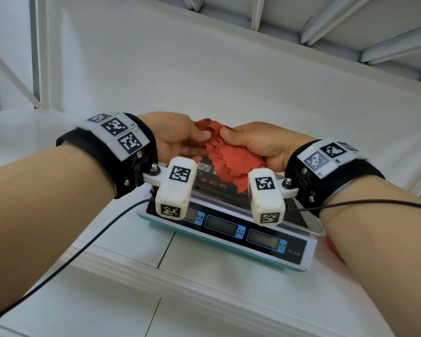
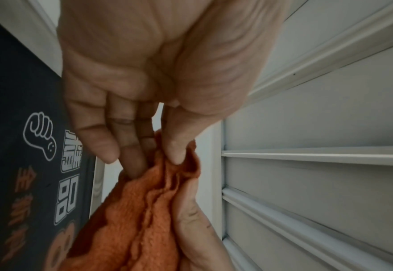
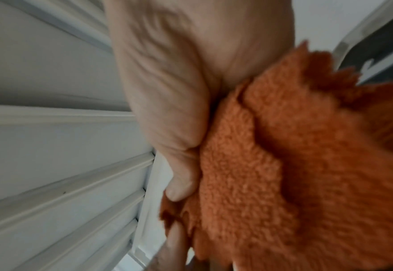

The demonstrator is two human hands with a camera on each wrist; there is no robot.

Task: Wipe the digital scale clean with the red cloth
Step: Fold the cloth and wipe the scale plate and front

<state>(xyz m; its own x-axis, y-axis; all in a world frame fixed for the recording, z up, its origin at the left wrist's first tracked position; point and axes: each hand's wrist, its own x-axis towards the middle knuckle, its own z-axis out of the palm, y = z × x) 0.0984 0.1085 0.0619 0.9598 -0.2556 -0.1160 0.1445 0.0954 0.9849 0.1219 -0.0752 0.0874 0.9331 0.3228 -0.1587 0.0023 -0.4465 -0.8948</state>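
Note:
The red cloth point(image 1: 231, 156) hangs bunched over the digital scale point(image 1: 231, 229), between both hands. My left hand point(image 1: 178, 137) pinches the cloth's upper edge from the left; its thumb and fingers point(image 2: 132, 159) close on a fold of the cloth point(image 2: 144, 220). My right hand point(image 1: 255, 142) grips the cloth from the right, with the cloth point(image 3: 283, 165) bundled against its palm and thumb point(image 3: 181, 187). The scale has a dark printed platter point(image 2: 17, 146) and a front panel with three displays. The cloth's lower edge drapes onto the platter.
The scale stands on a white tabletop point(image 1: 204, 300) near a raised ledge. White slatted wall panels point(image 1: 204, 69) rise behind it. Black cables point(image 1: 71, 261) run from both wrist cameras across the forearms. An orange thing point(image 1: 333, 246) shows by the scale's right side.

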